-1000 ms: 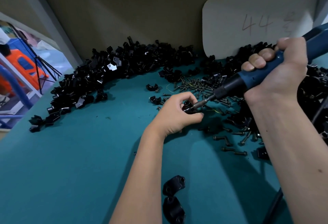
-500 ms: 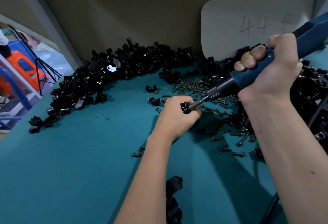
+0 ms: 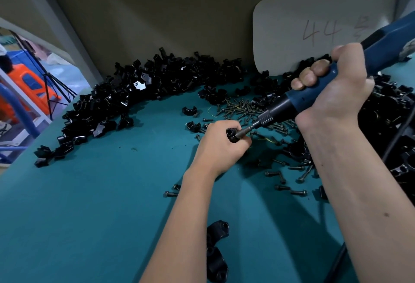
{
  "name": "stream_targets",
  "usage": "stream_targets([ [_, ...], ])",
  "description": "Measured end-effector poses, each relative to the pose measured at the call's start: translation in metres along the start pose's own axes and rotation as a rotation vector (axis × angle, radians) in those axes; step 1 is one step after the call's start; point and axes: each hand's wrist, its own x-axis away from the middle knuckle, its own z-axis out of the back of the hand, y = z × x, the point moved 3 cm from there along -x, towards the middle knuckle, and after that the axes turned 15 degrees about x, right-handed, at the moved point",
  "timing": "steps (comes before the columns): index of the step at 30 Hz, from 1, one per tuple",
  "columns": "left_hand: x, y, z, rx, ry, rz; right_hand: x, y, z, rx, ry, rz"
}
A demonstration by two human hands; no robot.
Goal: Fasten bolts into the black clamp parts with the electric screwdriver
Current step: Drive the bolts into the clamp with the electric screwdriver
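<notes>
While fingers point(image 3: 241, 142) curl round it, the clamp part point(image 3: 231, 135) pokes above them.

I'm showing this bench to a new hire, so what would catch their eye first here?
Mid-frame, the right hand grips a blue electric screwdriver, its bit pressed into a black clamp part that the left hand holds. Behind them, a long heap of black clamp parts curves along the teal table, with loose bolts scattered beside it.

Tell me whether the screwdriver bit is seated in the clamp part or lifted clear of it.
Seated, apparently: the electric screwdriver, gripped by the right hand, has its bit tip meeting the clamp part held in the left hand. The bolt itself is hidden.
</notes>
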Motion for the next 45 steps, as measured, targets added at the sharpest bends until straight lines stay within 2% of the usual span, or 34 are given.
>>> stream_targets([
  [13, 0.003, -0.001, -0.001, 0.008, 0.004, 0.028, 0.0, 0.006, 0.004, -0.033, 0.039, -0.064],
  [24, 0.004, 0.0, -0.001, 0.008, 0.08, -0.034, -0.001, 0.004, 0.006, -0.064, 0.069, -0.066],
  [35, 0.005, 0.008, 0.001, -0.157, 0.125, -0.033, -0.004, 0.008, 0.007, -0.031, 0.132, -0.03],
  [39, 0.004, 0.011, 0.0, -0.18, 0.146, -0.058, -0.005, 0.006, 0.005, -0.029, 0.08, -0.013],
  [45, 0.004, 0.02, 0.006, -0.341, 0.272, -0.219, -0.006, 0.003, 0.006, -0.1, -0.01, -0.084],
])
